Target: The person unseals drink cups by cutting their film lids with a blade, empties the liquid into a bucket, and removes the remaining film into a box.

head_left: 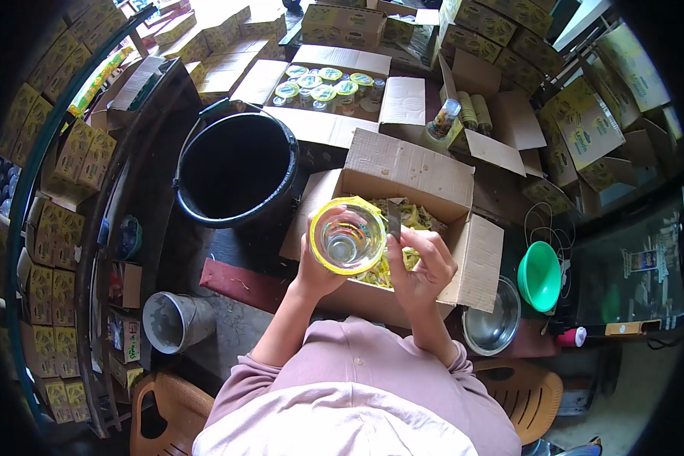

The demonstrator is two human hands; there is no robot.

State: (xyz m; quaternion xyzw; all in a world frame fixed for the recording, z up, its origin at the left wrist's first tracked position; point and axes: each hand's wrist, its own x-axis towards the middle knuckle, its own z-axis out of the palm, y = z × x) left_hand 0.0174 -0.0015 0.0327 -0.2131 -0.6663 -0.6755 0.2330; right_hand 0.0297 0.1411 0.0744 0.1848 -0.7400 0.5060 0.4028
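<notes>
My left hand (321,262) is wrapped round a clear cup (343,245) with a yellow film edge round its rim, its mouth turned up towards me. Between the thumb and fingers of my right hand (420,266) is a small flat dark blade (394,219), upright and close to the cup's right edge. Whether the blade touches the rim I cannot tell. Beneath both hands stands an open cardboard box (410,161) with yellow scraps (425,220) inside.
A black bucket (287,178) stands at left, a grey bucket (197,313) below it. Behind is a carton (323,121) of lidded cups. At right are a steel bowl (511,315), a green bowl (539,277) and another open carton (520,114). Stacked boxes (53,285) line the left.
</notes>
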